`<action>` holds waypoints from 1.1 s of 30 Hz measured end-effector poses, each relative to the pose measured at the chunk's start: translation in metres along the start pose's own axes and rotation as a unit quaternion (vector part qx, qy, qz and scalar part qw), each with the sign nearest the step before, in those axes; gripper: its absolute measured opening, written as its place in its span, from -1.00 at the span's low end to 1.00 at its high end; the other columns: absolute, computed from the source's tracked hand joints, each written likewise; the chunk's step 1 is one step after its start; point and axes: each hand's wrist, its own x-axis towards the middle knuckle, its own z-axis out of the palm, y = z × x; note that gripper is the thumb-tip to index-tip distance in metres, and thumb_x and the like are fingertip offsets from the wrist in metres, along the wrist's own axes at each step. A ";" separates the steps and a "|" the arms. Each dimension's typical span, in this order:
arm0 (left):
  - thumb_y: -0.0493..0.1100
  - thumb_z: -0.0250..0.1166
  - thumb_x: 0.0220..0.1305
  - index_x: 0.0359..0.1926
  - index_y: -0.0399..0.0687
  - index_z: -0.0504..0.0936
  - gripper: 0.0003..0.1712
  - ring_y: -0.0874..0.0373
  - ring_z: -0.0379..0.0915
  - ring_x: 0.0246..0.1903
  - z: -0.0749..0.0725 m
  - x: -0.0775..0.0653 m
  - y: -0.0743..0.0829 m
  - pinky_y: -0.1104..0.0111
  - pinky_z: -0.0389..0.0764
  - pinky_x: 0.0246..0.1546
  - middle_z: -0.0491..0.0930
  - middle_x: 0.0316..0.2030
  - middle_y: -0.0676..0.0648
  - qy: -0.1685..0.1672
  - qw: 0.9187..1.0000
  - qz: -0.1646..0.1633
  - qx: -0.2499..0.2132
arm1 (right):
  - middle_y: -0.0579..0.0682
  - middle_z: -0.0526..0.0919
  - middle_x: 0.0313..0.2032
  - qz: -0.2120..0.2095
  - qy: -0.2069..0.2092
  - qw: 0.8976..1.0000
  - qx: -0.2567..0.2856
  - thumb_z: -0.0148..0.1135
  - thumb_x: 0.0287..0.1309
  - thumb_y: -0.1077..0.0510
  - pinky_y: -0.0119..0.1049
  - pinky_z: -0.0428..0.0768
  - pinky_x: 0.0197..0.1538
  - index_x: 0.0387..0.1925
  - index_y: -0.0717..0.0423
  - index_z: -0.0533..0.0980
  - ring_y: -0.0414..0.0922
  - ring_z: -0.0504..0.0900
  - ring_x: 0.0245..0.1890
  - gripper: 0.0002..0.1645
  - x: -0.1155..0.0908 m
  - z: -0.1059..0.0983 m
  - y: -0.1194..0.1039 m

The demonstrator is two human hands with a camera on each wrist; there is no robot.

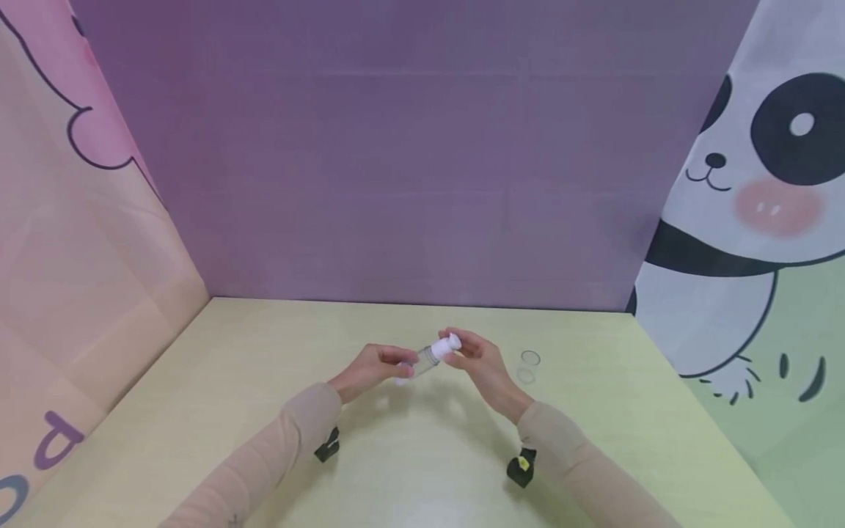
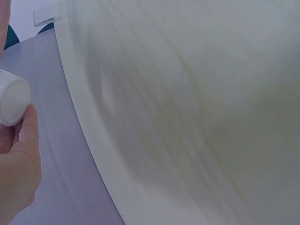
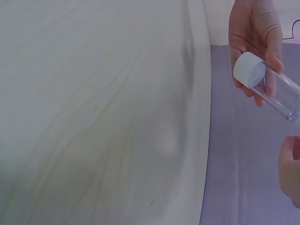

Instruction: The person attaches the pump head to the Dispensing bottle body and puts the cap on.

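A clear pump bottle (image 1: 425,361) with a white pump top (image 1: 446,346) and a white base (image 2: 16,101) is held tilted above the table, its top toward the right. My left hand (image 1: 378,368) grips the lower end between thumb and fingers; in the right wrist view that hand (image 3: 255,35) is wrapped behind the white base. My right hand (image 1: 484,364) pinches the pump top, fingers behind it and thumb in front. Through the bottle's transparent wall (image 3: 281,93) no liquid shows. Only part of the right hand (image 3: 290,171) appears in the right wrist view.
On the pale wooden table (image 1: 422,469), right of my right hand, stands a clear cylindrical piece like a cap (image 1: 530,359). A purple backdrop (image 1: 422,161) rises behind the table, with printed cloth panels on both sides. Small black devices hang under both wrists.
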 end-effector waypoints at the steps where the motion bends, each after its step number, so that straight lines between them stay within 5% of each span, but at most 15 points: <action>1: -0.08 0.32 0.11 0.00 0.00 0.59 -0.61 0.09 0.46 0.00 0.000 0.000 0.000 0.08 0.41 0.09 0.54 0.06 -0.07 0.000 1.000 -0.002 0.001 | 0.12 0.45 0.16 0.000 0.003 1.000 0.003 0.21 0.03 0.37 -0.18 0.35 0.23 0.17 0.24 0.33 -0.06 0.41 0.19 -0.40 0.000 0.000 0.000; 9: -0.04 0.34 0.09 0.01 0.02 0.59 -0.58 0.09 0.45 0.01 0.000 -0.002 0.000 0.08 0.40 0.10 0.54 0.06 -0.06 -0.004 1.000 -0.007 0.006 | 0.12 0.53 0.08 0.013 0.009 1.000 0.014 0.21 0.04 0.38 -0.34 0.49 0.08 0.11 0.29 0.38 -0.23 0.57 -0.05 -0.47 -0.001 0.000 -0.001; 19: -0.06 0.34 0.09 0.01 0.00 0.59 -0.58 0.11 0.46 0.00 0.000 -0.002 0.000 0.13 0.43 0.08 0.54 0.06 -0.06 -0.002 1.000 -0.004 0.008 | 0.13 0.56 0.04 0.014 0.023 1.000 0.011 0.21 0.03 0.38 -0.31 0.50 0.07 0.08 0.33 0.40 -0.23 0.57 -0.08 -0.49 0.002 0.001 0.001; 33: -0.06 0.35 0.07 0.00 0.01 0.60 -0.58 0.11 0.45 -0.02 0.001 -0.001 0.001 0.14 0.44 0.07 0.54 0.05 -0.05 0.004 1.000 -0.011 0.012 | 0.01 0.61 -0.15 0.034 0.063 0.996 -0.047 0.36 -0.03 0.15 -0.25 0.52 0.03 -0.08 0.15 0.52 -0.15 0.55 -0.16 -0.58 0.004 0.002 0.006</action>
